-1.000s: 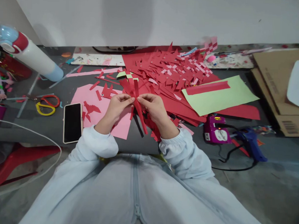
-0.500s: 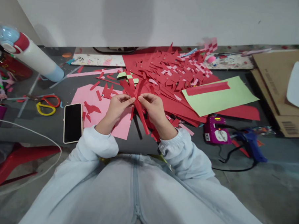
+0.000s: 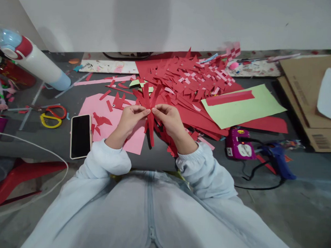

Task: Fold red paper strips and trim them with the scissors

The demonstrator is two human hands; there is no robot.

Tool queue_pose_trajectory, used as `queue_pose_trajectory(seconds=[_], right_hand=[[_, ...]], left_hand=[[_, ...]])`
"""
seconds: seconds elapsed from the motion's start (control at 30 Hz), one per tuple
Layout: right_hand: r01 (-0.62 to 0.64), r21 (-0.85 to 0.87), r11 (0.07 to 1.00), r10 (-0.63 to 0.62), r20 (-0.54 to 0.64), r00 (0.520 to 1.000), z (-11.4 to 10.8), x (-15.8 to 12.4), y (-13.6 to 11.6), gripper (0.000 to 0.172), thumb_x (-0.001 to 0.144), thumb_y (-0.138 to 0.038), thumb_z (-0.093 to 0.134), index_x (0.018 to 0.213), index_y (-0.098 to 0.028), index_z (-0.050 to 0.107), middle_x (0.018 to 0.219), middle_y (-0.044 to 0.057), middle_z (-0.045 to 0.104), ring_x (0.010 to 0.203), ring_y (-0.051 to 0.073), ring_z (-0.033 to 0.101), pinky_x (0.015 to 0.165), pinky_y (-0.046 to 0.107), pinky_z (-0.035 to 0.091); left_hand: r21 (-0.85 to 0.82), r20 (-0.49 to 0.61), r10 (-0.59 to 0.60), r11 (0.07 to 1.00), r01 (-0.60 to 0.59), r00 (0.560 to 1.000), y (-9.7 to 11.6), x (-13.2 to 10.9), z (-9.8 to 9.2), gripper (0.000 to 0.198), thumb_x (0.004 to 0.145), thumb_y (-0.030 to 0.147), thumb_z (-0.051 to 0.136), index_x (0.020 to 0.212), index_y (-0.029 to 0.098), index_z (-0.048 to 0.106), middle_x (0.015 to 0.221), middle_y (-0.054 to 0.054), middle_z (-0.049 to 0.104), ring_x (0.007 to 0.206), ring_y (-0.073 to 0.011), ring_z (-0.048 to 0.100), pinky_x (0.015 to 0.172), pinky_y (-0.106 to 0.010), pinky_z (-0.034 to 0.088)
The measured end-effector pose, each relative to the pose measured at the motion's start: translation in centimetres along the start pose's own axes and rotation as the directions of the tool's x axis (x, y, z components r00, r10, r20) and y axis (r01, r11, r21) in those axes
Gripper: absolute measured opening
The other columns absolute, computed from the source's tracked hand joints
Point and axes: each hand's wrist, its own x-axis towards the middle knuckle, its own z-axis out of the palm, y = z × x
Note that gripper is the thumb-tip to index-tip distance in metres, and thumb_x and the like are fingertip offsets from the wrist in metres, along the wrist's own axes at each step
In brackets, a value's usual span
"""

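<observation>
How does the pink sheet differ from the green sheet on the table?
The pink sheet lies left, partly behind the left hand; the green sheet lies right, beyond the right hand; both hands pinch red strips. Small red scraps litter the pink sheet; the green sheet bears one long red strip. Both lie flat on the table.

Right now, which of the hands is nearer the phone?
Left. The left hand sits just right of the phone; the right hand is farther right, past the red strips.

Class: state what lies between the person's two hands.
Head view: a bunch of red paper strips, pinched by the left hand and right hand, fanning out above, hanging below.
</observation>
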Motion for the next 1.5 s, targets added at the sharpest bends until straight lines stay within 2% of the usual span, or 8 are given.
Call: queue_pose_trajectory(seconds=[0.2,0.37,0.67,0.8,0.97,1.2,1.4,1.5], right_hand=[[0.039,0.034,0.999,-0.036,-0.088,0.996,0.24,-0.01,0.27,0.036,0.059,-0.045,0.082,0.073,-0.017,0.063,0.063,-0.005,0.057,0.055,0.006,0.047,0.055,0.022,0.042],[-0.053,-0.019,0.998,0.054,0.006,0.999,0.06,-0.08,-0.08,0.039,0.058,-0.050,0.082,0.071,-0.017,0.065,0.052,-0.006,0.052,0.047,0.005,0.040,0.047,0.021,0.035],[-0.045,0.008,0.999,0.045,-0.012,0.999,-0.13,-0.07,-0.01,0.040,0.057,-0.050,0.083,0.073,-0.017,0.066,0.061,-0.003,0.061,0.055,0.008,0.050,0.057,0.024,0.045],[-0.018,0.021,1.000,0.019,-0.021,1.000,0.08,-0.11,0.11,0.039,0.057,-0.048,0.084,0.073,-0.018,0.066,0.064,-0.002,0.063,0.059,0.009,0.054,0.062,0.025,0.048],[0.015,0.018,1.000,-0.013,-0.093,0.996,0.45,-0.18,0.49,0.038,0.058,-0.049,0.081,0.073,-0.019,0.064,0.067,-0.002,0.064,0.063,0.010,0.056,0.064,0.026,0.049],[0.018,0.032,0.999,-0.014,-0.123,0.992,0.32,-0.07,0.23,0.038,0.057,-0.047,0.082,0.074,-0.019,0.063,0.063,-0.004,0.060,0.057,0.009,0.053,0.058,0.024,0.047],[-0.035,-0.005,0.999,0.035,-0.028,0.999,-0.03,-0.09,-0.24,0.039,0.057,-0.049,0.082,0.073,-0.017,0.065,0.059,-0.004,0.058,0.055,0.008,0.051,0.056,0.024,0.045],[-0.046,0.005,0.999,0.046,-0.027,0.999,0.04,-0.17,-0.23,0.040,0.055,-0.049,0.083,0.072,-0.017,0.066,0.057,-0.004,0.057,0.054,0.008,0.050,0.056,0.024,0.045]], left_hand=[[0.016,-0.046,0.060,0.998,-0.060,0.997,0.04,-0.02,0.13,0.028,0.062,0.038,0.085,0.066,0.015,0.070,0.063,0.001,0.063,0.059,-0.0084,0.057,0.059,-0.023,0.048],[-0.016,-0.069,0.088,0.996,-0.089,0.994,0.31,0.08,0.11,0.028,0.060,0.037,0.086,0.066,0.015,0.071,0.066,0.000,0.065,0.061,-0.0082,0.058,0.061,-0.022,0.049],[0.013,-0.014,0.024,1.000,-0.024,1.000,0.04,0.08,-0.16,0.030,0.060,0.038,0.086,0.066,0.015,0.068,0.064,0.002,0.060,0.059,-0.0087,0.056,0.059,-0.024,0.049],[0.016,-0.034,0.054,0.998,-0.053,0.998,-0.10,0.13,-0.09,0.028,0.061,0.037,0.086,0.067,0.016,0.069,0.065,0.002,0.062,0.060,-0.0088,0.057,0.060,-0.023,0.049],[0.036,-0.065,0.100,0.995,-0.097,0.993,0.10,0.13,0.18,0.029,0.060,0.039,0.085,0.066,0.015,0.069,0.065,0.001,0.065,0.063,-0.0092,0.059,0.065,-0.024,0.051],[-0.042,-0.011,-0.056,0.998,0.055,0.998,0.53,-0.07,0.41,0.035,0.054,0.038,0.089,0.065,0.013,0.066,0.062,0.001,0.062,0.060,-0.0091,0.060,0.062,-0.024,0.051],[-0.029,-0.011,-0.025,0.999,0.025,1.000,0.38,-0.02,0.01,0.033,0.058,0.039,0.087,0.067,0.015,0.067,0.063,0.002,0.061,0.059,-0.0090,0.058,0.061,-0.025,0.051],[-0.009,-0.017,0.002,1.000,-0.002,1.000,0.20,0.07,-0.11,0.031,0.060,0.039,0.086,0.067,0.015,0.068,0.064,0.002,0.061,0.060,-0.0087,0.057,0.061,-0.025,0.051]])
